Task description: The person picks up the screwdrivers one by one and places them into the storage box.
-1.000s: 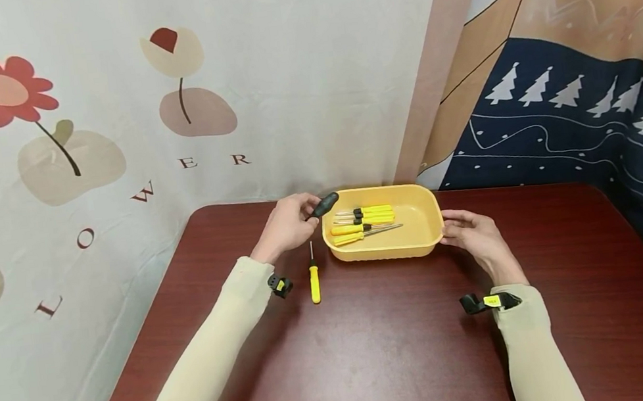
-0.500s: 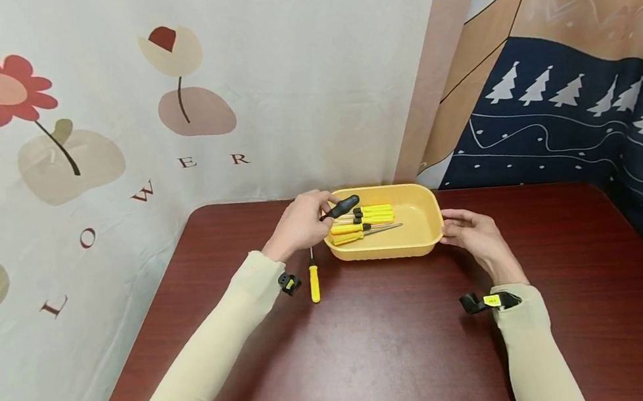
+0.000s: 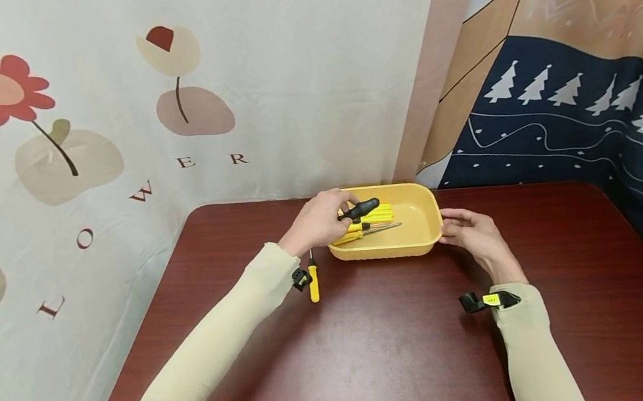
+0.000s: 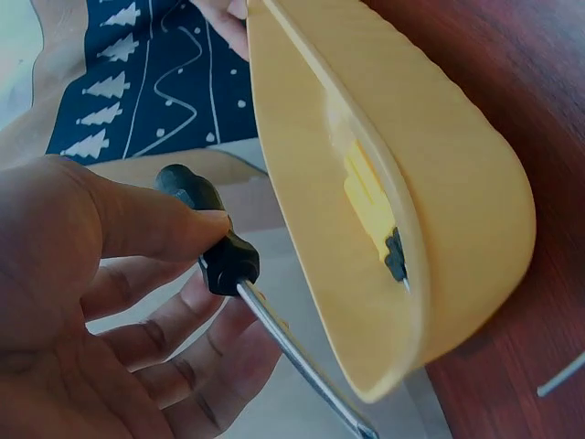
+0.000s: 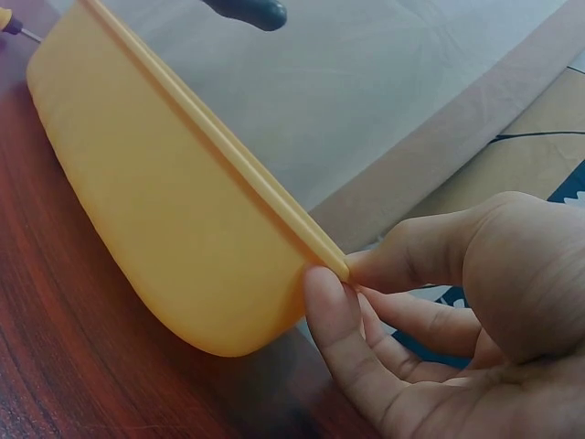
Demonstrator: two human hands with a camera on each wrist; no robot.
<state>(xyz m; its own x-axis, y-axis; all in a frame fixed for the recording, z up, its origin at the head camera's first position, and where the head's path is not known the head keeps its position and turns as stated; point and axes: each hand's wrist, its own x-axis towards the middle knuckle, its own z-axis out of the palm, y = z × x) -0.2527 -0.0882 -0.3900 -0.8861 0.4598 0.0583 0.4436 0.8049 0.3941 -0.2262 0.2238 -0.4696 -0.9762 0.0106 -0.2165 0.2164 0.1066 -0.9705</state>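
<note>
My left hand [image 3: 319, 222] holds a screwdriver with a black handle [image 3: 362, 208] over the left end of a yellow plastic tray [image 3: 421, 219]. In the left wrist view thumb and fingers pinch the handle [image 4: 208, 212], and the bare steel shaft [image 4: 306, 357] points away from the palm. Several yellow-handled screwdrivers [image 3: 380, 215] lie inside the tray's left half, partly hidden by the left hand. At the tray's right end, my right hand [image 3: 476, 230] pinches the rim between thumb and fingers, seen close up in the right wrist view at the corner of the tray wall [image 5: 183, 201].
One yellow screwdriver [image 3: 314, 285] lies on the dark red wooden table [image 3: 385, 339], just left of the tray, its shaft partly covered by the left wrist. Behind the table's far edge hangs a printed curtain [image 3: 308, 83].
The left hand has moved right with the black screwdriver, from beside the tray's left rim to over its inside. The right hand and the tray have stayed put.
</note>
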